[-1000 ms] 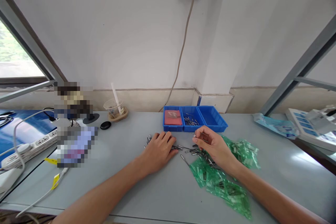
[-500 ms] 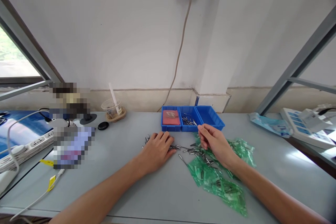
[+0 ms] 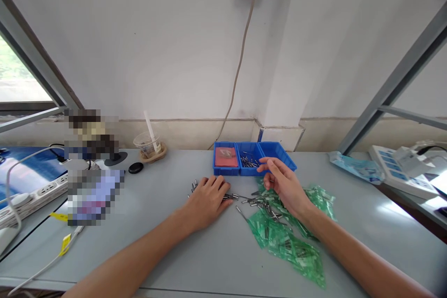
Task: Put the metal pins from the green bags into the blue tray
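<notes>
My left hand (image 3: 209,200) lies palm down, fingers stretched out, over small metal rods (image 3: 228,197) that poke out around it on the table. What lies under the palm is hidden. My right hand (image 3: 281,181) hovers in front of the blue bins, fingers apart, with nothing visible in it. Several metal rods lie in the middle blue bin (image 3: 249,160). Below my right hand, more rods (image 3: 267,207) are heaped beside and on green plastic bags (image 3: 279,240), which also hold rods.
The left blue bin (image 3: 226,171) has a reddish packet in it; the right blue bin (image 3: 279,153) is partly hidden by my right hand. A plastic cup (image 3: 145,144) and a black disc (image 3: 136,167) stand at left. Power strips (image 3: 401,172) flank the grey table (image 3: 195,260).
My right hand's fingers have gone from a pinch near the middle bin to spread apart. The left hand stays in place on the rods.
</notes>
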`<action>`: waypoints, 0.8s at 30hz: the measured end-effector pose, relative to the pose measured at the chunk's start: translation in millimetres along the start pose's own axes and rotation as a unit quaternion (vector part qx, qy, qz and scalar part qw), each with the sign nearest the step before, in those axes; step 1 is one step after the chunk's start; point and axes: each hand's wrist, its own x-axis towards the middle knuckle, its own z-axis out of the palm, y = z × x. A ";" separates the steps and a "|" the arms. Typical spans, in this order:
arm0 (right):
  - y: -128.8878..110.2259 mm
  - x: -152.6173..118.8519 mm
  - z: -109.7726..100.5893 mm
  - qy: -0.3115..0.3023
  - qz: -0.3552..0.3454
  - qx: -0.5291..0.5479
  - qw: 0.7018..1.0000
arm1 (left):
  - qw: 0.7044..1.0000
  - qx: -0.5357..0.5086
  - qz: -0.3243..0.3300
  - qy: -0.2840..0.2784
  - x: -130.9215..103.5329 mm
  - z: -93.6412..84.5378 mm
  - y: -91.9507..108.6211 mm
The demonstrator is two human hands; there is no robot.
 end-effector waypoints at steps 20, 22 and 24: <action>12.0 -15.7 3.6 -0.184 -0.180 -0.513 0.819 | 0.999 -0.049 0.014 0.012 1.4 8.2 -1.7; 10.4 -16.2 4.5 -0.170 -0.179 -0.508 0.825 | 0.998 -0.050 0.023 0.016 1.8 9.5 -2.3; 8.7 -16.5 5.1 -0.151 -0.176 -0.492 0.839 | 0.998 -0.050 0.030 0.021 2.3 10.4 -2.5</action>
